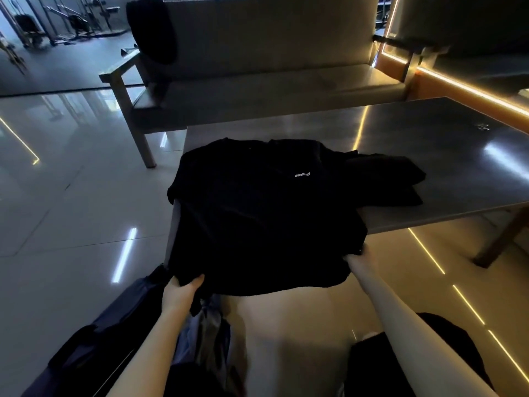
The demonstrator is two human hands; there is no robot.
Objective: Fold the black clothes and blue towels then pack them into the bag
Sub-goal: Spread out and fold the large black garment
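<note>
Gripping a black T-shirt (pixel 257 219) by the two corners of its hem, a person works at the near edge of a low table (pixel 443 167). The left hand (pixel 181 290) has thumb and fingers curled round the left corner. The right hand (pixel 356 256) clutches the right corner, its fingers mostly buried in the fabric.

The shirt lies face up, a small white logo showing, with its collar away from the person. Its chest rests on the tabletop and its lower part hangs off the near edge. A second black garment (pixel 386 179) lies bunched just beside it on the right.

Below the left forearm a dark bag (pixel 108 322) sits on the floor with greyish-blue cloth at its mouth; whether that is a towel cannot be told. Another dark garment (pixel 151 32) hangs over the back of the sofa (pixel 272 67) beyond.

Folding of this shirt appears barely started, and packing is some way off. The next move likely calls for raising the hem evenly with both hands and carrying it toward the collar, corners level, so the cloth does not slide off the edge.
</note>
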